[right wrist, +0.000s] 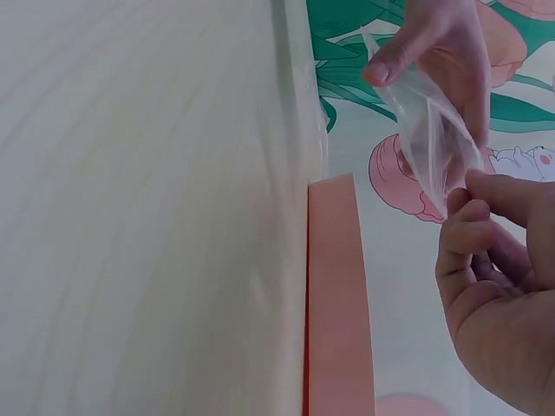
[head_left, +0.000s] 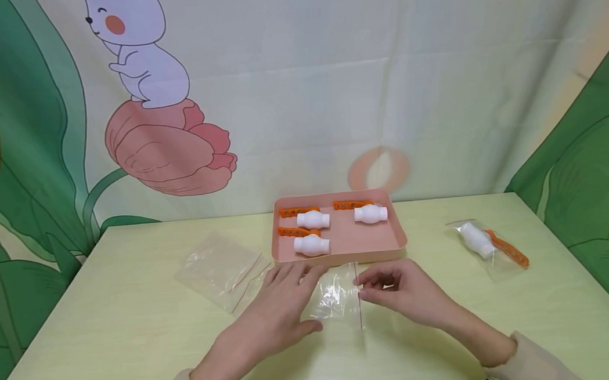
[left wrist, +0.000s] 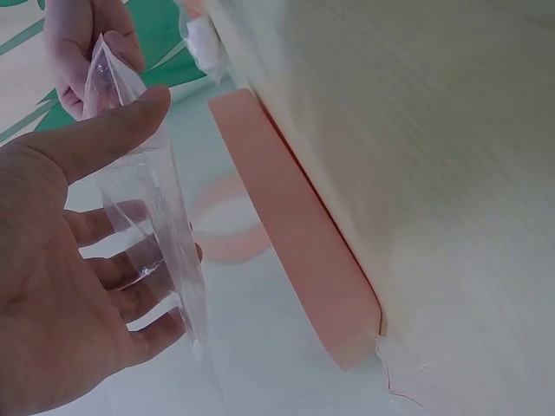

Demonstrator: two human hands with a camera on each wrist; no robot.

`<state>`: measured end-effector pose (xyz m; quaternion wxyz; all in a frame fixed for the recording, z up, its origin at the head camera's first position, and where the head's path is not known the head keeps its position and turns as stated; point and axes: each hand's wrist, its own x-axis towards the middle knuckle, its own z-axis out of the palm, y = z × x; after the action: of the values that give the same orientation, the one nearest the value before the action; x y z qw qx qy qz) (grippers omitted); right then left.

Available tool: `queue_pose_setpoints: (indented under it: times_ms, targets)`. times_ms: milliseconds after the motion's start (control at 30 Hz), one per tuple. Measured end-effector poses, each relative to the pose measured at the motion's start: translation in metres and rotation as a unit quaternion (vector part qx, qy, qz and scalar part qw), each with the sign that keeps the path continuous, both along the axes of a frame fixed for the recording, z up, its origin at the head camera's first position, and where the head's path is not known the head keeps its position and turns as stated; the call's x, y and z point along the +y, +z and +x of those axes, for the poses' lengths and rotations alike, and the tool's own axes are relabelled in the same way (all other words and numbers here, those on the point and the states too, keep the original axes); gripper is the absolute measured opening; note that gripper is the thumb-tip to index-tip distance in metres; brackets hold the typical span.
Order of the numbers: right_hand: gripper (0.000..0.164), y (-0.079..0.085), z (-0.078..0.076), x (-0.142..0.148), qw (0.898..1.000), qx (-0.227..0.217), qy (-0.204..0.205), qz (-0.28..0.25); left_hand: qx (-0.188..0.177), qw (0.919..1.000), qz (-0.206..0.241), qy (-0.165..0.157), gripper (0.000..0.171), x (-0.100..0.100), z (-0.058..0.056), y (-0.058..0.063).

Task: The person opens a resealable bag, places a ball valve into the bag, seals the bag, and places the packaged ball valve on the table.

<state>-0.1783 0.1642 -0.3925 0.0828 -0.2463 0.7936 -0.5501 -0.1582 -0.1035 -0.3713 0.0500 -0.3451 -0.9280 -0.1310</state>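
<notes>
Left hand (head_left: 277, 312), fingers loosely spread, touches the clear bag (head_left: 334, 295) at the frame's lower centre; right hand (head_left: 406, 293) pinches its red-lined edge (head_left: 359, 303), seemingly to keep it steady.

On the table (head_left: 178, 349) we see a tray (head_left: 357, 239) set before the curtain (head_left: 300, 114), holding two fittings (head_left: 312, 245) at its left, one behind the other, and a third at its right, each with a strip (head_left: 293, 231) behind it. In front of the tray we find a bag (head_left: 336, 295) reaching from the left hand (head_left: 282, 307) to the right hand (head_left: 404, 291); other bags (head_left: 210, 271) lie farther left, a packed bag (head_left: 478, 241) well to the right.
</notes>
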Motion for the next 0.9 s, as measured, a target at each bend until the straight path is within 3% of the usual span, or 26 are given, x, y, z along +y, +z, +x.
queue_pose_setpoints:
  times_ms: [200,300,400,900]
  targets:
    - [0.024,0.0005,0.0,-0.0028,0.993,-0.104,0.004,-0.05,0.019,0.9997,-0.014,-0.004,0.087,0.0033,0.0003,-0.001]
    - [0.025,0.0018,-0.0002,-0.0043,0.988,-0.129,-0.007,-0.083,0.031,0.9994,-0.013,-0.007,0.086,0.0046,0.0006,-0.0011]
    - [0.025,0.0024,-0.001,-0.0056,0.984,-0.143,-0.01,-0.106,0.039,0.9991,-0.011,-0.009,0.084,0.0053,0.0006,-0.0018]
    - [0.035,-0.0028,0.0026,-0.0098,0.979,-0.163,0.019,-0.125,0.045,0.9989,-0.01,-0.006,0.082,0.0099,0.0012,-0.0034]
